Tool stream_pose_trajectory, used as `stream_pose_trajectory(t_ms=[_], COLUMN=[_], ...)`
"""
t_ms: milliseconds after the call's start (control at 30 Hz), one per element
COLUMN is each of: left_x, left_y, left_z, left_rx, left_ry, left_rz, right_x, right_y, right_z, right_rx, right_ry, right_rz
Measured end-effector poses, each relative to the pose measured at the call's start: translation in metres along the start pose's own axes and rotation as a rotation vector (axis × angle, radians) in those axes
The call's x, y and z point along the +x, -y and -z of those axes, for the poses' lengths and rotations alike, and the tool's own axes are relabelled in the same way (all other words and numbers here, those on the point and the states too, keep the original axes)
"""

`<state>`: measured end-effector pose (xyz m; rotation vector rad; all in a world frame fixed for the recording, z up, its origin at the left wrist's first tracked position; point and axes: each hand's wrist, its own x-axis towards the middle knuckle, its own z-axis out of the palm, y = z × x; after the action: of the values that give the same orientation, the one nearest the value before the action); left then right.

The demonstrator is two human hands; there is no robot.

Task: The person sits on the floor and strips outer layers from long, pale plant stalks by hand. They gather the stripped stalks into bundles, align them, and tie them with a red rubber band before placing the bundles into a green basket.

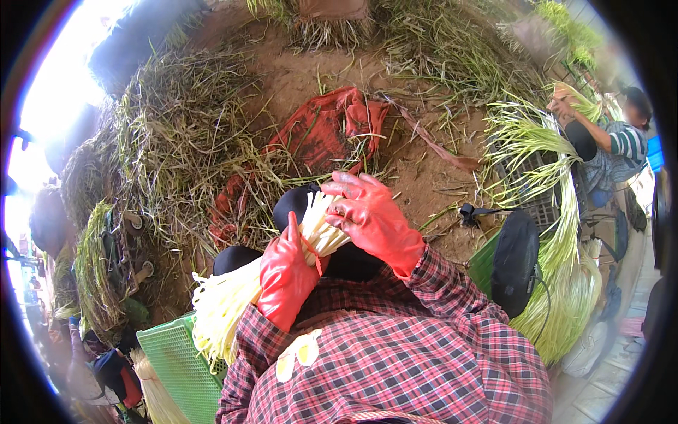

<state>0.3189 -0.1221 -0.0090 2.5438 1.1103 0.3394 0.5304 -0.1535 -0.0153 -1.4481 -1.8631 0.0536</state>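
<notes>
A thick bundle of pale yellow blanched chives (227,300) lies slantwise across my lap, its leafy end toward the lower left. My left hand (288,277), in a red rubber glove, is wrapped round the middle of the bundle with the thumb pointing up. Just beside that hand, a thin red tie (311,254) crosses the stalks. My right hand (376,220), gloved the same way, is bent over the upper stalk ends with its fingers curled on them. The glove hides part of those ends.
Heaps of dry stalks and leaves (176,134) spread at the left and far side. A crumpled red sack (321,134) lies ahead on the soil. A green plastic crate (176,367) stands at lower left. Long chives (561,311) are piled at right, near another person (625,145) handling stalks.
</notes>
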Motion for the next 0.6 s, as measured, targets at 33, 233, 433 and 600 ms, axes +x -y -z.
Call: stream_pose_trajectory(t_ms=[33,233,433,600], left_x=[0.0,0.0,0.001,0.0], left_y=[0.001,-0.001,0.0,0.001], left_z=[0.0,-0.007,-0.004,-0.002], left_rx=[-0.006,-0.069,-0.008,-0.004], left_ry=[-0.001,-0.103,-0.012,-0.016], left_rz=[-0.005,-0.074,0.002,0.014], right_x=[0.001,0.01,0.023,0.019], right_y=[-0.002,-0.035,-0.033,-0.014], right_z=[-0.001,0.042,0.035,-0.007], right_rx=[0.007,-0.276,0.593,0.334], right_ry=[0.015,-0.416,0.205,0.192], right_rz=[0.062,-0.524,-0.208,-0.051])
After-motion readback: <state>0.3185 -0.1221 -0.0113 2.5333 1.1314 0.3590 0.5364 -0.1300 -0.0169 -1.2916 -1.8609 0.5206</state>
